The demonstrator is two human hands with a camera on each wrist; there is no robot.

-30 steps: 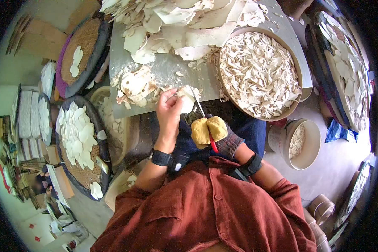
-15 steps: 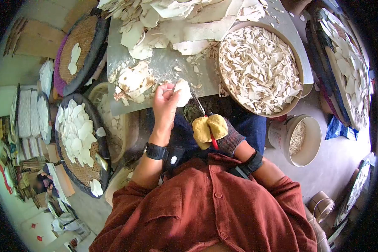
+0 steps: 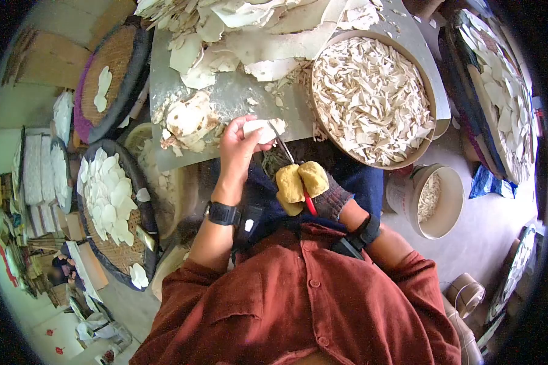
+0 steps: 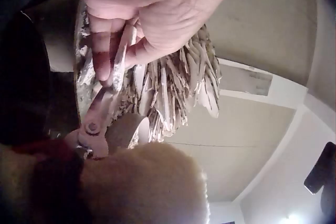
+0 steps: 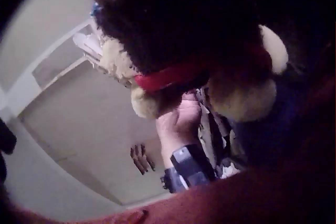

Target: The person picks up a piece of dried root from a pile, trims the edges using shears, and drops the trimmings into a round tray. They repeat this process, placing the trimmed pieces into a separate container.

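Observation:
In the head view my bare left hand (image 3: 235, 152) pinches a flat white piece (image 3: 257, 130) between thumb and fingers, over the near edge of the metal table. My right hand (image 3: 332, 201), in a grey knitted glove, grips red-handled shears (image 3: 284, 149). Yellow spongy padding (image 3: 312, 178) covers much of that grip. The shears' blades reach up to the right end of the white piece. In the left wrist view the piece (image 4: 122, 58) shows edge-on, with the shears' pivot (image 4: 92, 127) just below it. Glove and padding hide most of the right fingers.
A large stack of white sheets (image 3: 243, 42) lies at the back of the metal table (image 3: 231, 91). A brown-stained lump (image 3: 190, 120) sits at its left. Right of the hands is a round tray (image 3: 435, 109) of slivers, above a white bucket (image 3: 453, 210). Round baskets (image 3: 131, 258) flank the table.
My left hand has shifted a little to the left and turned the white piece from upright to nearly sideways, its end now at the blades. The gloved hand has stayed almost in place.

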